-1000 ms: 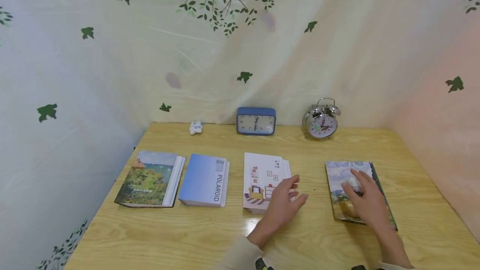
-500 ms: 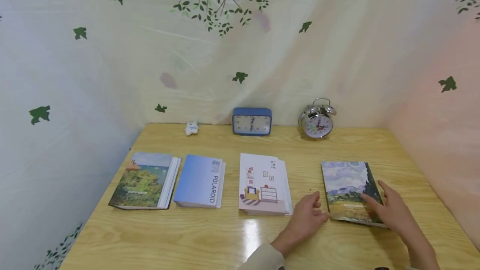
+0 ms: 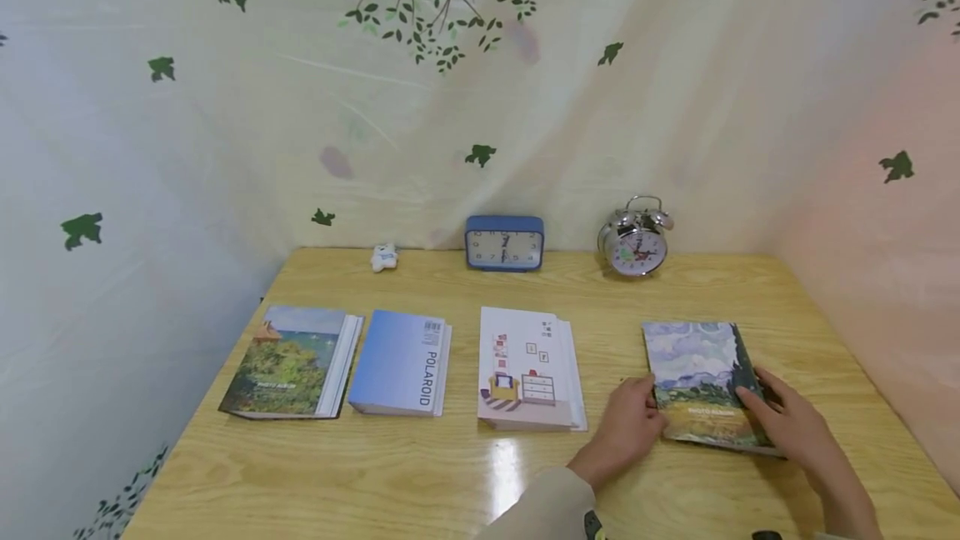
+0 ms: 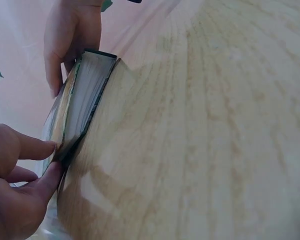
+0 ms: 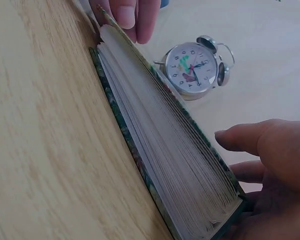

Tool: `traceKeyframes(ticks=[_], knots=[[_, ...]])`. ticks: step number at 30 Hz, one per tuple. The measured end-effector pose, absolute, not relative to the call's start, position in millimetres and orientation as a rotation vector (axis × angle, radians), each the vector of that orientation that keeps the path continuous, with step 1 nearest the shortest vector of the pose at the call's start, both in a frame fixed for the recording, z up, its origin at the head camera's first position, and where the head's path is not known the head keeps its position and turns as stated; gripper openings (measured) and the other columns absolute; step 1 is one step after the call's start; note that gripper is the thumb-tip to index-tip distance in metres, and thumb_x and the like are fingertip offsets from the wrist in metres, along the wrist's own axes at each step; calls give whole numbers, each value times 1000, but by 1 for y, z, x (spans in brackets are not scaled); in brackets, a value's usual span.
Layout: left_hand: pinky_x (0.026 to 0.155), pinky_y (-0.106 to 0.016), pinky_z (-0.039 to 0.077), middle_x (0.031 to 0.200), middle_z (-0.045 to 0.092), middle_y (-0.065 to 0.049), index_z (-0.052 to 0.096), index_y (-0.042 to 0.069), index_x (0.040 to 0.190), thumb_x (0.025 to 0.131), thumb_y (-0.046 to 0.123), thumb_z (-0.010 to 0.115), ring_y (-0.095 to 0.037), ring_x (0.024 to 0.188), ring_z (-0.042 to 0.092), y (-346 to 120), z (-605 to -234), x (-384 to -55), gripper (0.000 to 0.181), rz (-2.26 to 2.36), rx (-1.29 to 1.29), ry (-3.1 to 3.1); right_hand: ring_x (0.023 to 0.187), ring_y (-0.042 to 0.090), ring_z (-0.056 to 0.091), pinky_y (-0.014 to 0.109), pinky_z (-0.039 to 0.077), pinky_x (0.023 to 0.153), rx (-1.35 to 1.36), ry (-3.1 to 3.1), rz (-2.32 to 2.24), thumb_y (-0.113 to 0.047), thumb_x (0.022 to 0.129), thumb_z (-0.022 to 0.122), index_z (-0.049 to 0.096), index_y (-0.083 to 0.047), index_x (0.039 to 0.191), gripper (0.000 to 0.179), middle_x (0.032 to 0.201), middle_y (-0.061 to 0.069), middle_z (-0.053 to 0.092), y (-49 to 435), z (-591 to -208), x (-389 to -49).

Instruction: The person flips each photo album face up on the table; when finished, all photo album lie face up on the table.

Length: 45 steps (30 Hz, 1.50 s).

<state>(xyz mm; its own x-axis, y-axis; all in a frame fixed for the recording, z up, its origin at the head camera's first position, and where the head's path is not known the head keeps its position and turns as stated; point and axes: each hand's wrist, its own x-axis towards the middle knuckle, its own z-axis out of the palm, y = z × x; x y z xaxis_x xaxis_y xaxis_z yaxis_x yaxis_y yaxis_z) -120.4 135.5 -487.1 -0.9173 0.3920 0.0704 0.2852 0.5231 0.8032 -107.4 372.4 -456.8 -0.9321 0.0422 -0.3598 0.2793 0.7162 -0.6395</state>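
Note:
A photo album with a painted landscape cover lies at the right of the table. At its left edge, my left hand pinches the covers near the front corner; in the left wrist view a fingertip meets the upper cover and the thumb the lower one. On the opposite side my right hand holds the spine edge, its thumb over the cover and the fingers along the side. The right wrist view shows the album's pages end-on between the two covers.
Left of the hands lie a white album with a furniture drawing, a blue POLAROID album and another landscape album. Along the back stand a small white bear figure, a blue clock and a silver twin-bell alarm clock.
My left hand has moved right from the white album to the landscape album's left edge. My right hand has shifted from above the cover to the album's right edge.

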Motion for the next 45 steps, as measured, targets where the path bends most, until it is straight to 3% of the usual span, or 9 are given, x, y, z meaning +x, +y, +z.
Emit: traceKeyframes(ticks=[7, 14, 20, 25, 28, 31, 35, 38, 45], knots=[[73, -8, 42, 98, 56, 6, 54, 8, 136, 86, 15, 69, 5, 84, 47, 135, -487, -123, 53, 1269, 676, 2666, 133, 61, 11, 69, 29, 98, 342, 2526, -1183, -62, 97, 30, -3, -4, 152, 87, 151, 38, 4, 375, -457, -106], [74, -9, 43, 113, 57, 3, 50, 10, 139, 91, 25, 66, 3, 88, 50, 133, -486, -124, 53, 1252, 683, 2620, 135, 53, 19, 61, 34, 101, 338, 2537, -1410, -55, 98, 34, 7, -14, 154, 74, 154, 33, 12, 375, -452, -98], [80, -13, 47, 126, 55, 0, 51, 15, 139, 91, 36, 65, -1, 100, 55, 137, -481, -123, 54, 1242, 614, 2610, 135, 54, 21, 65, 30, 100, 255, 2535, -1429, -55, 98, 36, 10, -27, 154, 68, 157, 28, 11, 369, -434, -93], [97, -22, 45, 138, 50, -7, 49, 19, 141, 92, 49, 58, -13, 124, 50, 141, -474, -121, 58, 1077, 727, 2720, 133, 55, 22, 66, 33, 97, 260, 2567, -1373, -56, 97, 38, 13, -19, 155, 73, 155, 29, 14, 364, -421, -90], [101, -26, 43, 142, 48, -8, 45, 21, 144, 94, 53, 51, -17, 128, 48, 144, -468, -120, 60, 1041, 770, 2712, 132, 52, 27, 56, 41, 96, 273, 2634, -1314, -56, 97, 38, 18, -13, 154, 74, 154, 29, 20, 362, -416, -89], [102, -27, 43, 145, 46, -4, 40, 22, 147, 95, 55, 47, -17, 129, 48, 147, -464, -120, 62, 1076, 760, 2649, 120, 16, 55, 30, 53, 84, 275, 2708, -1317, -52, 97, 43, 27, -8, 151, 71, 149, 18, 38, 360, -415, -88], [105, -27, 41, 148, 42, 1, 37, 23, 148, 95, 57, 45, -13, 133, 44, 146, -464, -122, 63, 1215, 716, 2524, 89, -24, 46, 8, 48, 68, 239, 2751, -1422, -45, 96, 51, 35, -2, 147, 68, 122, -22, 55, 356, -414, -87], [105, -26, 40, 148, 42, 6, 34, 28, 149, 95, 56, 46, -10, 134, 43, 143, -467, -125, 61, 1357, 681, 2412, 89, -21, 51, 8, 49, 68, 202, 2758, -1503, -40, 96, 54, 38, -1, 145, 65, 105, -36, 49, 351, -413, -87], [98, -27, 47, 144, 47, 9, 31, 44, 146, 97, 54, 45, -6, 124, 52, 136, -462, -132, 52, 1585, 573, 2257, 91, -17, 53, 11, 50, 70, 75, 2830, -1526, -34, 98, 52, 39, -4, 146, 57, 106, -32, 48, 333, -411, -90]])
